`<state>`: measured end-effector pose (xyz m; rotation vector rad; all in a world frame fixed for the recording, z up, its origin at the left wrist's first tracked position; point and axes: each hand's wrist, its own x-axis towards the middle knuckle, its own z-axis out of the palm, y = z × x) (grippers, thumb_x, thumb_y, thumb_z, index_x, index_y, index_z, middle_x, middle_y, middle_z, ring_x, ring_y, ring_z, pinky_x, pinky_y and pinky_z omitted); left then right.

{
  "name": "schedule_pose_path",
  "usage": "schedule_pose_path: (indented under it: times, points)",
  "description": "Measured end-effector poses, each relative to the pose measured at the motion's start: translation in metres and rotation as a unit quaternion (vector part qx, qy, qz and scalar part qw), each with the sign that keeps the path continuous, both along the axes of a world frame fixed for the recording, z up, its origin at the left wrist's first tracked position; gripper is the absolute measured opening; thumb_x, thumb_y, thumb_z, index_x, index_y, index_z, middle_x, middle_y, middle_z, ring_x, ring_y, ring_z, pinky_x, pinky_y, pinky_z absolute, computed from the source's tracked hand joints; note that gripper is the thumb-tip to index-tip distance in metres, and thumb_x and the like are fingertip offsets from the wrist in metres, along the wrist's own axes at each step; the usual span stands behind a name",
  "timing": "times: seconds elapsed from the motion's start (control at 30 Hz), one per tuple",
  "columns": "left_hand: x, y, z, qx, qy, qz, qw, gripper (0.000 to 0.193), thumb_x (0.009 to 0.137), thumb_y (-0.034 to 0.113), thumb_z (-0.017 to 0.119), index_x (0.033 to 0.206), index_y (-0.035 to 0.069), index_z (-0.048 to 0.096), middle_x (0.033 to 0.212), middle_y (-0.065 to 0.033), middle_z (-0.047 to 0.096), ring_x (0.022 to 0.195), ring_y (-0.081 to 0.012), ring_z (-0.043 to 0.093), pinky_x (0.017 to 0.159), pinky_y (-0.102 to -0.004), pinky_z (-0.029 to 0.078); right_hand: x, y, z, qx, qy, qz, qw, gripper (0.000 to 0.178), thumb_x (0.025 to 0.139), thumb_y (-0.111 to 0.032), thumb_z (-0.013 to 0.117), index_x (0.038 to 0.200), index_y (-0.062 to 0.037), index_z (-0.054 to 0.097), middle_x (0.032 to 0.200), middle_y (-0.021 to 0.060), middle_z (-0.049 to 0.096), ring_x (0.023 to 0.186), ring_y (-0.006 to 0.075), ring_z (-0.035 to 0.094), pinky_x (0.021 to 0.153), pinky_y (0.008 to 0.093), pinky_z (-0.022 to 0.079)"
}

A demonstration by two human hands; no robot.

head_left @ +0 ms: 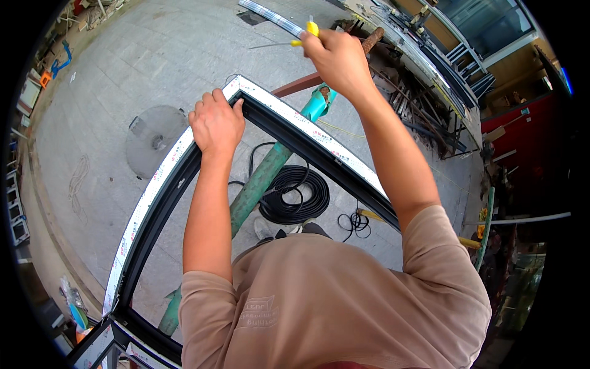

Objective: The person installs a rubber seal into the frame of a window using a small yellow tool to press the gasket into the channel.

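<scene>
My left hand [216, 123] is wrapped over the frame near its far corner, thumb on the inner edge. The window frame [147, 190] is black inside, with white printed protective film along its outer faces. Raised beyond that corner, to the right, my right hand [338, 58] grips a yellow-handled tool [313, 28]. A thin metal shaft points left from it; my fingers hide the rest, so its exact kind is unclear. The hand is apart from the frame. Green-wrapped bars [261, 181] pass beneath the frame.
A coil of black rubber strip [298, 195] lies on the floor by my feet, and a smaller black loop [354, 225] is beside it. A round grey disc [155, 142] lies left of the frame. A cluttered workbench [424, 58] stands at the far right.
</scene>
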<state>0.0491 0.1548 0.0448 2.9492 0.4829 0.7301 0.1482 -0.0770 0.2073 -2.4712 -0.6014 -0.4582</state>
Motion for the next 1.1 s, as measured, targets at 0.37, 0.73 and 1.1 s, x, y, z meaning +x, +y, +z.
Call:
schedule_pose_path:
  times: [0.37,0.73,1.1]
  points:
    - [0.001,0.002,0.003,0.025,0.036,-0.005,0.999,0.049,0.111,0.053,0.08,0.118,0.005,0.071,0.114,-0.0162,0.077,0.109,-0.0401,0.079,0.094,-0.0575,0.062,-0.017,-0.077,-0.135,0.358,0.204,-0.073,0.908,0.057,0.121,-0.047,0.067,0.092,-0.0005,0.083,0.077,0.0022,0.07,0.071,0.012,0.062,0.067,0.0353,0.05]
    - [-0.001,0.018,0.012,-0.111,0.059,-0.024,0.992,0.053,0.111,0.038,0.082,0.148,0.001,0.074,0.136,-0.023,0.079,0.134,-0.0461,0.074,0.112,-0.0596,0.058,-0.018,-0.068,-0.137,0.325,0.212,-0.055,0.92,0.057,0.117,-0.05,0.067,0.095,-0.0021,0.089,0.077,0.0115,0.076,0.077,0.0229,0.073,0.078,0.0425,0.058]
    - [-0.009,0.015,0.014,-0.09,0.061,-0.03,0.994,0.069,0.102,0.025,0.092,0.163,0.002,0.069,0.157,-0.0274,0.073,0.146,-0.0485,0.069,0.124,-0.0566,0.054,-0.02,-0.061,-0.126,0.324,0.223,-0.048,0.918,0.058,0.115,-0.053,0.065,0.096,-0.0036,0.09,0.083,0.0199,0.082,0.081,0.0371,0.082,0.082,0.0493,0.062]
